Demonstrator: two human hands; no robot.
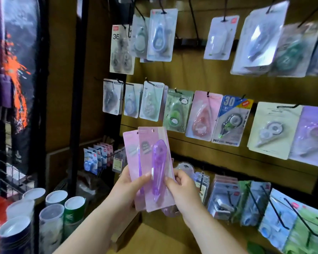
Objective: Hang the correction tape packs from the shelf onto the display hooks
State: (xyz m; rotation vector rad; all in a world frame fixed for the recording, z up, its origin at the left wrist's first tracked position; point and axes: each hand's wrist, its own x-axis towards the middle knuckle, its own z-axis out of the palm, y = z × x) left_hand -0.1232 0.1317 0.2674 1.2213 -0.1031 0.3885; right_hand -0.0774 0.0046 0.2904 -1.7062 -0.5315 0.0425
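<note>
I hold a small fan of pink correction tape packs (151, 143) upright in front of the brown display wall. The front pack shows a long purple dispenser (159, 169) under clear plastic. My left hand (129, 189) grips the stack from the left, thumb across the front card. My right hand (183, 189) pinches the front pack's right edge. Black display hooks (273, 208) jut out of the wall at lower right, and another hook (193, 17) is above. Many other tape packs (229, 120) hang in rows on the wall.
Round lidded tubes (56, 208) stand at lower left beside a black frame post (77, 99). A cardboard surface (154, 239) lies below my forearms. Small blue packs (91, 160) hang low, left of my hands. A dark bag with an orange splash (17, 85) hangs at far left.
</note>
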